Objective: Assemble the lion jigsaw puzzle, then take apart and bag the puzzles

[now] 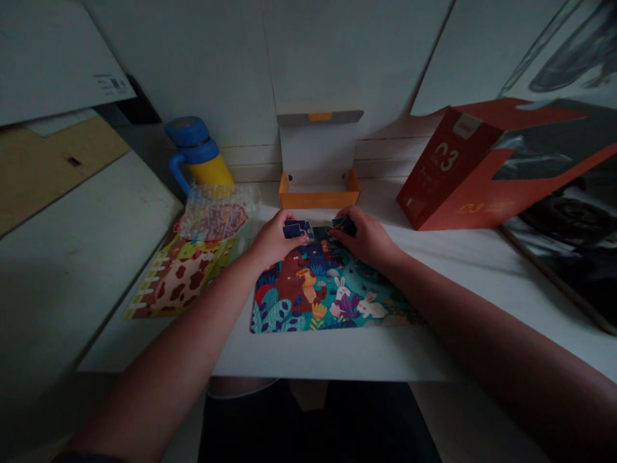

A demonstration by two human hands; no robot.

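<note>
A jigsaw puzzle with a bear and rabbits lies on the white table in front of me. Over its far left part, my left hand is closed on dark blue puzzle pieces, pinched between thumb and fingers. At the far edge, my right hand is closed on a dark puzzle piece. The two hands are a short way apart, and my right hand and forearm cover the puzzle's right part. Just beyond the hands stands an orange box with its lid raised.
A cow picture puzzle lies at left, with bubble wrap over its far end. Behind it stands a blue and yellow flask. A large red box stands at right, near a dark flat object. The table's front edge is close to me.
</note>
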